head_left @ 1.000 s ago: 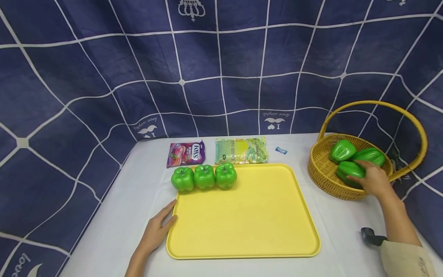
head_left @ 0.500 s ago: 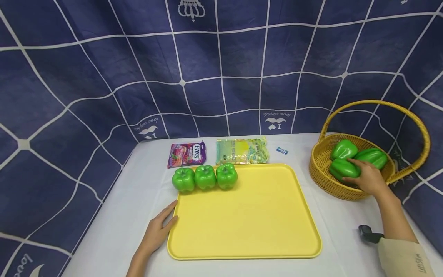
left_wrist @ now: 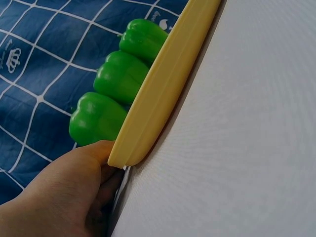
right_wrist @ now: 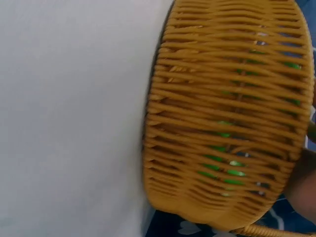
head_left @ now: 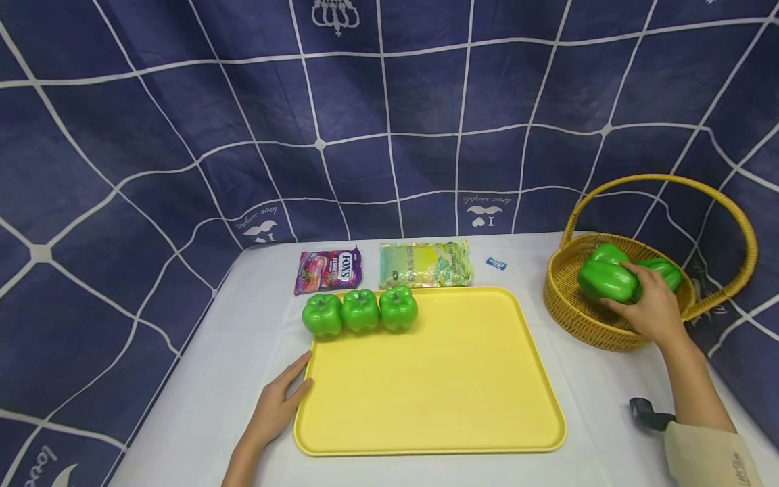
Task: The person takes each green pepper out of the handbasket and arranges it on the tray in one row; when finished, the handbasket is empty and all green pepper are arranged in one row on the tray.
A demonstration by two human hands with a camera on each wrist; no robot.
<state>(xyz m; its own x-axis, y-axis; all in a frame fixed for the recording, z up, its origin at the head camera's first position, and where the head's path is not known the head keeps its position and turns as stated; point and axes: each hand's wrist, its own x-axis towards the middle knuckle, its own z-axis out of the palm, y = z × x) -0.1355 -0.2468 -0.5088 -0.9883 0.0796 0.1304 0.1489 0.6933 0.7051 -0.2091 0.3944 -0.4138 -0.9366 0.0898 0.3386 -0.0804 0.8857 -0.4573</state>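
Observation:
Over the wicker basket (head_left: 562, 314) on the right, my right hand (head_left: 654, 311) grips a green bell pepper (head_left: 606, 281) between thumb and fingers. Two more green peppers lie in the basket, one behind the held pepper and one pepper (head_left: 667, 272) partly behind my hand. My left hand (head_left: 274, 409) rests at the left edge of the yellow tray (head_left: 432, 392), fingers extended and touching its rim. A row of three green bell peppers (head_left: 360, 311) stands along the tray's back left. The right wrist view shows mostly the basket's woven side (right_wrist: 227, 108).
Behind the tray lie a purple candy bag (head_left: 328, 270), a yellow-green packet (head_left: 425, 265) and a small blue packet (head_left: 496, 264). The basket's tall handle (head_left: 739, 230) arches over its right part. A dark blue checked cloth (head_left: 420, 122) hangs behind the white table.
My right hand has shifted the gripped pepper left and then raised it within the basket, so it now covers part of the pepper behind. The left hand stays at the tray edge.

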